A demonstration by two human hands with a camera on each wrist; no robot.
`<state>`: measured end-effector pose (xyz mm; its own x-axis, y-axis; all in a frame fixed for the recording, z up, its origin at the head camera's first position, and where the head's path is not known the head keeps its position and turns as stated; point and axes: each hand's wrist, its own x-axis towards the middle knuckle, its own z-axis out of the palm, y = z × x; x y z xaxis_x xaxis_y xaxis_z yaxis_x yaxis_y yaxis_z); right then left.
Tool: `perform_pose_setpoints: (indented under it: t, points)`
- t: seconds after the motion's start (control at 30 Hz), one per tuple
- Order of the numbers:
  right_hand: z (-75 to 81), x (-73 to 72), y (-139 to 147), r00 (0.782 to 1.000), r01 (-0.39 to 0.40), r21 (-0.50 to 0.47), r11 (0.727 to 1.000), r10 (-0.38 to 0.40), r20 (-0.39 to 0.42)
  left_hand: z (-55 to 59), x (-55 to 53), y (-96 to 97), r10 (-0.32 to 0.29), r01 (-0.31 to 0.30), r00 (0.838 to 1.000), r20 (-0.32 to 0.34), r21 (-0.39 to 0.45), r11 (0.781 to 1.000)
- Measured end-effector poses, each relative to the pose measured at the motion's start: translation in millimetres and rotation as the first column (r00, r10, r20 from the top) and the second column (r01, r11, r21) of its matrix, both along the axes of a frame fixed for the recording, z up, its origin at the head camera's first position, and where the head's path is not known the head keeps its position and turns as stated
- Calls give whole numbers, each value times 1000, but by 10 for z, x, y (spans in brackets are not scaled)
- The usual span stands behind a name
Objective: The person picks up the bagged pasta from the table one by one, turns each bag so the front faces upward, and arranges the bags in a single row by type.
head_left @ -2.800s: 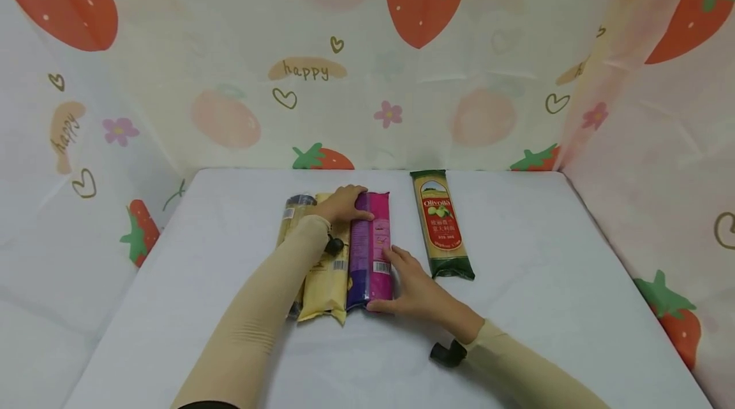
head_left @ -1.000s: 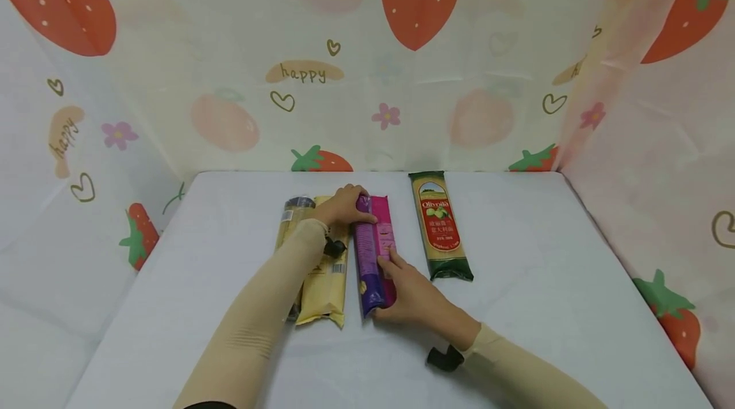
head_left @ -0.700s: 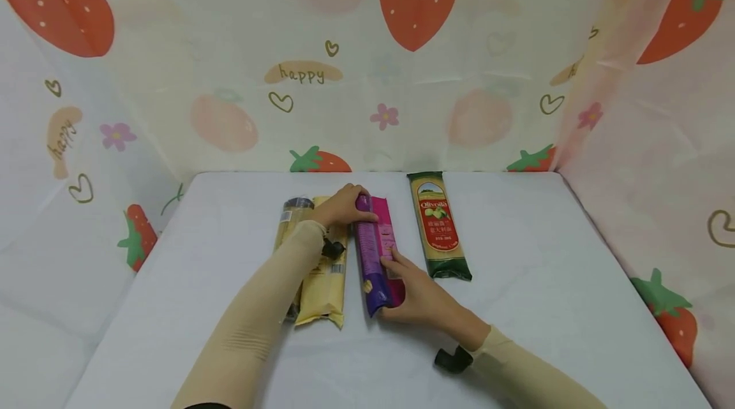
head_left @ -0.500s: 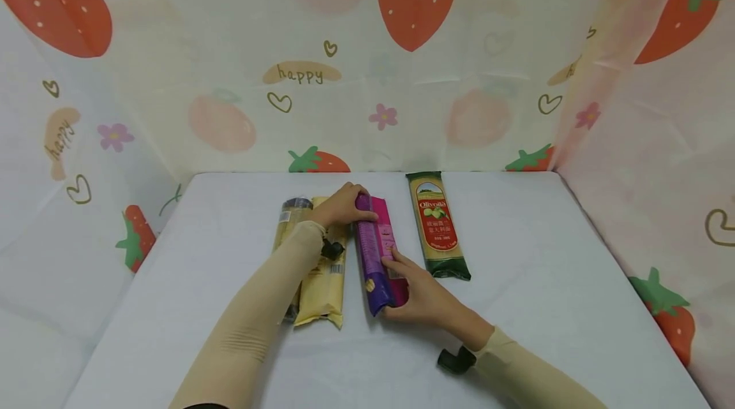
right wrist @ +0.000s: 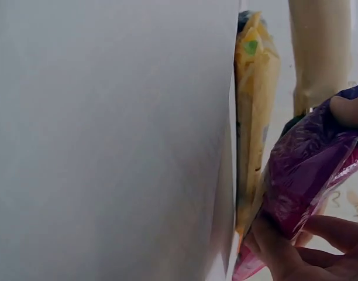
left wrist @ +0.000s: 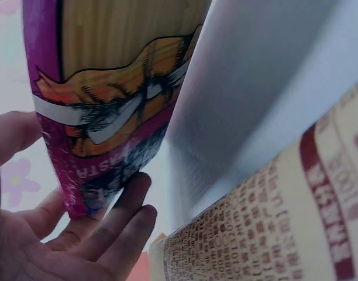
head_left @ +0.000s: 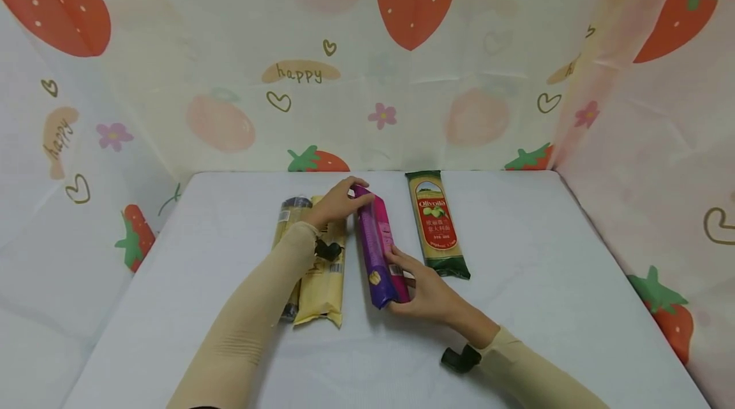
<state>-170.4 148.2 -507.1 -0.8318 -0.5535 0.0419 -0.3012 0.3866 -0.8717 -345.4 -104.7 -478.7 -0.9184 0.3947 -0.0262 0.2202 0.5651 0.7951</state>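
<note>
Both hands hold a purple and pink pasta packet [head_left: 374,240], tilted at mid-table. My left hand [head_left: 337,203] grips its far end, thumb on top and fingers around the edge. In the left wrist view, those fingers [left wrist: 138,190] reach under the packet's end, and long pasta shows through its window. My right hand [head_left: 430,291] holds the near right side, with the thumb at the near end. In the right wrist view the packet [right wrist: 307,170] stands off the white surface. To its left lies a cream-yellow packet [head_left: 321,294], partly under my left wrist.
A clear packet with dark ends [head_left: 285,230] lies against the cream-yellow one's left side, partly covered by my left arm. On the right is a green and gold Olivoila spaghetti packet [head_left: 439,224]. A strawberry-print cloth [head_left: 230,32] walls the white table [head_left: 517,237] at back and sides.
The purple packet has moved right, away from the cream-yellow one, tipped, and risen off the table in both hands. My left hand has moved up slightly with its far end.
</note>
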Motion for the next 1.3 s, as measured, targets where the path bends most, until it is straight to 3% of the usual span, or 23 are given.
perform_pose_setpoints:
  t: [0.1, 0.23, 0.33, 0.47, 0.73, 1.03, 1.17, 1.3]
  points:
    - [-7, -8, 6, 1000, -8, -28, 1000, 8, -10, -12, 18, -32, 28, -31, 999, 30, 102, 994]
    - [-2, -9, 8, 1000, -9, -77, 997, 8, -8, -28, 27, -72, 41, -64, 994, 97, 249, 966]
    - [18, 0, -1, 1000, -4, -116, 993, 4, 5, -44, 30, -94, 51, -95, 988, 145, 310, 946]
    - [33, 14, -15, 1000, 3, -146, 989, 0, 17, -68, 34, -117, 55, -110, 982, 181, 312, 944]
    - [30, 8, -15, 999, -12, -224, 974, 21, 35, -78, 45, -177, -32, -36, 978, 208, 314, 949]
    - [104, 13, -6, 985, 2, -390, 921, 67, 161, -108, -10, -266, -122, 52, 973, 198, 330, 943]
    - [101, 7, 1, 983, -13, -429, 903, 90, 160, -121, -16, -296, -130, 45, 963, 235, 334, 941]
    - [103, -1, -1, 986, -25, -461, 887, 98, 136, -133, -30, -299, -159, 49, 953, 259, 386, 921]
